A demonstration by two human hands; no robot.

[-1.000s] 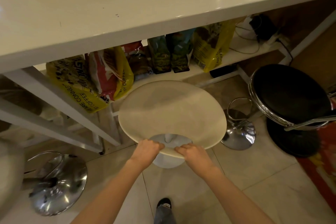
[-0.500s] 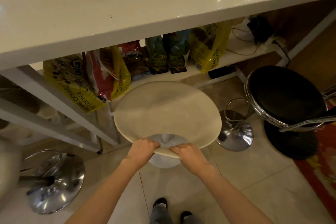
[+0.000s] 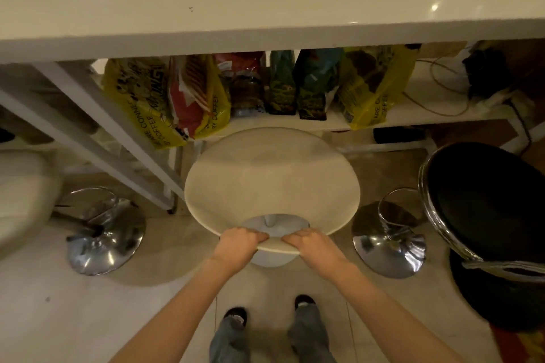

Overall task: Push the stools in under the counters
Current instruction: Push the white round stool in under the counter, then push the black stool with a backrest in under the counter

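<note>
A cream round stool (image 3: 271, 180) on a white pedestal base stands on the tiled floor, its far edge just below the lip of the white counter (image 3: 265, 3). My left hand (image 3: 239, 243) and my right hand (image 3: 309, 244) both grip the seat's near rim, side by side, fingers curled over the edge. A black stool (image 3: 486, 200) with a chrome rim stands to the right, outside the counter. A pale stool seat (image 3: 23, 200) shows at the left edge.
Under the counter a white shelf (image 3: 427, 118) carries yellow and red coffee bags (image 3: 165, 103) and dark pouches, with cables at the right. Chrome stool bases (image 3: 389, 242) (image 3: 106, 236) stand on the floor either side. A slanted white frame leg (image 3: 118, 138) runs down on the left.
The cream stool has slid forward toward the counter with both hands on its rim. I have stepped closer, and both my feet show below now.
</note>
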